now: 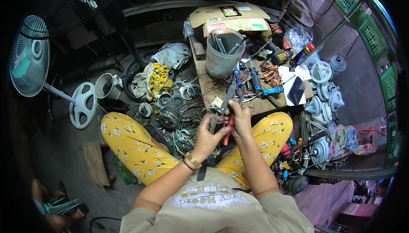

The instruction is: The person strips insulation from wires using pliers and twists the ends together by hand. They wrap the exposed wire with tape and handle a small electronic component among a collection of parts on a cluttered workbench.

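My left hand [206, 138] is closed, with a small dark grey flat piece [214, 123] between its fingers and thumb. Close beside it, my right hand [240, 119] wraps round a hand tool with red handles [230, 130]; its jaws are mostly hidden by my fingers, so I cannot tell pliers from snips. A long grey flat strip [230, 92] sticks up past the fingers of my right hand. Just beyond, scissors with blue handles [240, 89] lie on the low wooden table [200, 69]. Both hands are over my lap at the table's near edge.
On the table stand a bucket of grey strips [225, 60], a blue screwdriver [255, 81], copper wire [271, 76], a drill [281, 57] and a phone [296, 91]. Motor parts [169, 117] and tangled wires cover the floor ahead. A white fan [32, 58] stands left.
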`<state>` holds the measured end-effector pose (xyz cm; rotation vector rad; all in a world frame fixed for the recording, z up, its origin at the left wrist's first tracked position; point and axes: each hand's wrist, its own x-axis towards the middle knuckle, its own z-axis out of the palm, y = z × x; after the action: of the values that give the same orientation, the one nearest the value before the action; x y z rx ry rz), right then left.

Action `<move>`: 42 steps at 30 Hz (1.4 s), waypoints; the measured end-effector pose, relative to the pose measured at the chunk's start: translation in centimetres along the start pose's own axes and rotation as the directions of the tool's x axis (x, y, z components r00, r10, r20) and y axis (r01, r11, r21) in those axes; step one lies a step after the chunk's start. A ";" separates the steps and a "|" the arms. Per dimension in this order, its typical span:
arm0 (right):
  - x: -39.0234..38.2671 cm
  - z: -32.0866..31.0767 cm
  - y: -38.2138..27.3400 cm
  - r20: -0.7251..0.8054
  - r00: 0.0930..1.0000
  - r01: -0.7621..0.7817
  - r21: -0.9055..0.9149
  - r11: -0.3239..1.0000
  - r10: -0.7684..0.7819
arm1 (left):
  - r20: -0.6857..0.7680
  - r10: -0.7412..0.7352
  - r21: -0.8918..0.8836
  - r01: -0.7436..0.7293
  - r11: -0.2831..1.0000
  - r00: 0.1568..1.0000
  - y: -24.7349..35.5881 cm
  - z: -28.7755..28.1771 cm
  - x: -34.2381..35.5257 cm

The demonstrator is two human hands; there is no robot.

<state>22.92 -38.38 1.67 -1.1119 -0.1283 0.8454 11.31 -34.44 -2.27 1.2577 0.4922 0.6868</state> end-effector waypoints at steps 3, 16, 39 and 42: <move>-0.4 0.6 0.5 -0.047 0.998 0.037 0.026 0.999 -0.036 | 0.004 -0.027 0.065 0.027 0.998 1.000 -0.3 0.0 -0.2; 0.8 0.0 -1.0 -0.024 0.976 0.217 0.045 0.975 -0.216 | 0.021 -0.154 -0.099 0.156 0.983 0.988 0.2 -1.0 -1.9; 0.9 -0.8 -4.5 -0.046 0.949 0.312 0.012 0.950 -0.312 | 0.146 -0.213 -0.258 0.245 0.934 0.966 1.3 -1.7 -2.1; 1.2 -1.5 -4.0 -0.017 0.944 0.328 -0.009 0.945 -0.328 | 0.137 -0.221 -0.254 0.250 0.934 0.966 1.3 -1.7 -2.1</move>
<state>26.57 -39.35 3.89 -1.0663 -0.2931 0.5359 8.41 -34.58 -1.50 0.9537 0.4372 0.4626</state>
